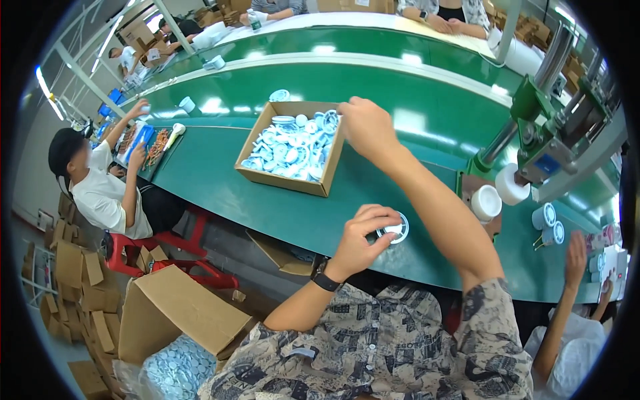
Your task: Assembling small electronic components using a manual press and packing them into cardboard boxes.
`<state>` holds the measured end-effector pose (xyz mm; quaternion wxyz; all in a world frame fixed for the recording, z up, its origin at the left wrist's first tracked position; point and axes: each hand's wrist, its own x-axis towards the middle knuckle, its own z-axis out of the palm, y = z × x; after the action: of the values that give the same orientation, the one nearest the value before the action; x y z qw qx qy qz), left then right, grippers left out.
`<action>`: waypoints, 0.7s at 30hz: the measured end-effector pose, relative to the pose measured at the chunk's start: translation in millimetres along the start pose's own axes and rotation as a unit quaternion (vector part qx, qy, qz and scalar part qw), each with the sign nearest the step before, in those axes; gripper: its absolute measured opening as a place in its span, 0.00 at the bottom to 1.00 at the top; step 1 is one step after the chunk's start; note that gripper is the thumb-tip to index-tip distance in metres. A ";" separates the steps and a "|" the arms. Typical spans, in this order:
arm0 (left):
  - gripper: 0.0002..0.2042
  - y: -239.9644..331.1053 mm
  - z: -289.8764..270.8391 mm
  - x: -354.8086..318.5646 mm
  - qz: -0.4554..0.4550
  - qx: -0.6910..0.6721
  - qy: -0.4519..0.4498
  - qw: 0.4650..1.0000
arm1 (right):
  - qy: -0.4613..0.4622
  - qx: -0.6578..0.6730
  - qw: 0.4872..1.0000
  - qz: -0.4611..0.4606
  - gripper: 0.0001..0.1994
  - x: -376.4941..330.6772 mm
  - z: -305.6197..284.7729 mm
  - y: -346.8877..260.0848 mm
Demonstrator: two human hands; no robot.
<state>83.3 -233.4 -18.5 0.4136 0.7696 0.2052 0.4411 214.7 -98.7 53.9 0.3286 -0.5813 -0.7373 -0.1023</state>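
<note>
I judge I'm mid-assembly: the small round white plastic cap (396, 230) sits near the green table's near edge, pinched in my left hand (360, 241). My right hand (365, 127), loosely curled, reaches into the open cardboard box of caps (291, 147); whether it grips one, I cannot tell. Next calls for a clean single pick.

One open cardboard box (288, 179) stands on the green worktop (220, 180), holding white and pale blue caps (290, 147) too many and too heaped to count, and one more cap (396, 230) lies near the worktop's near edge. On the right are two white round jars (487, 202) and two pale blue cylinders (548, 224). Two chairs: one red stool (157, 250) at left.
</note>
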 end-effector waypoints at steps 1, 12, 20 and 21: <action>0.12 0.4 -1.0 0.5 0.000 0.006 0.002 1.000 | -0.089 -0.055 0.994 0.032 0.06 23.9 8.9 -12.0; 0.11 2.1 1.6 -5.0 -0.007 -0.008 0.030 0.999 | -0.202 -0.158 0.961 0.100 0.07 69.1 60.7 -26.6; 0.11 -2.7 -4.9 -5.1 -0.009 -0.045 0.013 0.999 | -0.137 0.446 0.857 0.219 0.08 -16.0 -36.2 -17.7; 0.11 -2.2 -5.4 -4.8 -0.012 -0.041 0.012 0.999 | -0.138 0.521 0.807 0.241 0.08 -39.0 -56.3 -18.9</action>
<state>76.2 -233.0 -21.3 0.4472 0.7441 0.2012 0.4538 222.1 -165.2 77.7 0.4910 -0.4894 -0.5540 0.4609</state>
